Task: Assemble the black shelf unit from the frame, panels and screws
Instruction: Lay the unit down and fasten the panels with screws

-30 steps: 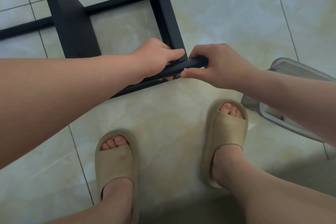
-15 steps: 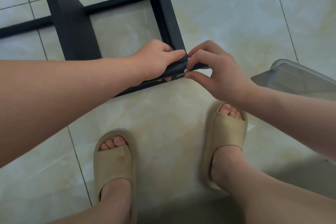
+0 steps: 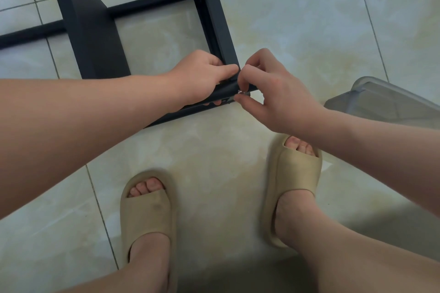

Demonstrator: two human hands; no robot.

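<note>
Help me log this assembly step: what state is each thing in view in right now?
left hand, grips the black frame's near bar at the corner.
right hand, pinches the screw between thumb and finger.
screw, at the corner joint; how far in cannot be told.
black frame, partly built, bars joined.
panel, set between the frame's bars.
plastic box, on the floor; contents cannot be told.

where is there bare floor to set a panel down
Bare tile lies between the left slipper and right slipper, and a wider patch lies right of the black frame, beyond the clear bin. Crowded: the frame corner, where the left hand grips it and the right hand pinches a screw.
</note>
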